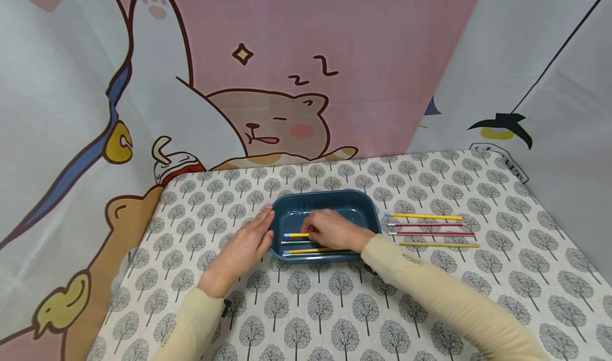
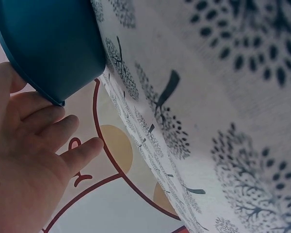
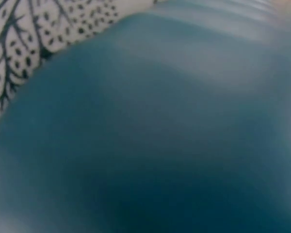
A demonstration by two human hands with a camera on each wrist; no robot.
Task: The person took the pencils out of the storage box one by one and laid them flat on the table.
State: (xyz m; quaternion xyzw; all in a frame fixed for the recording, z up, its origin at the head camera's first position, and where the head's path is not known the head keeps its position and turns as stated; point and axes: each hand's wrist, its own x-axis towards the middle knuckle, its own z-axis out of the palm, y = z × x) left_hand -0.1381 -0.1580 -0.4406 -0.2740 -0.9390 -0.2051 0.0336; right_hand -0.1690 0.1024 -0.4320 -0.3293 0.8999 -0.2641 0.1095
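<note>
A dark blue rectangular tray (image 1: 327,195) stands on the tree-print cloth. My right hand (image 1: 334,229) reaches down into it, fingers curled round a yellow pencil (image 1: 295,235) whose blue eraser end sticks out to the left. Alongside, nearer the tray's front wall, lie a dark pencil (image 1: 297,242) and another yellow pencil (image 1: 306,251), partly hidden by the hand. My left hand (image 1: 248,237) rests its extended fingers against the tray's left end. In the left wrist view, the left hand's fingers (image 2: 43,119) are spread at the tray's rim. The right wrist view shows mostly blurred blue tray wall (image 3: 150,116).
Right of the tray, several pencils lie roughly parallel on the cloth (image 1: 325,308): a yellow pencil (image 1: 425,216), a red pencil (image 1: 425,224), a second red pencil (image 1: 435,233) and an olive-yellow pencil (image 1: 440,245). A cartoon-printed curtain (image 1: 382,58) hangs behind the table.
</note>
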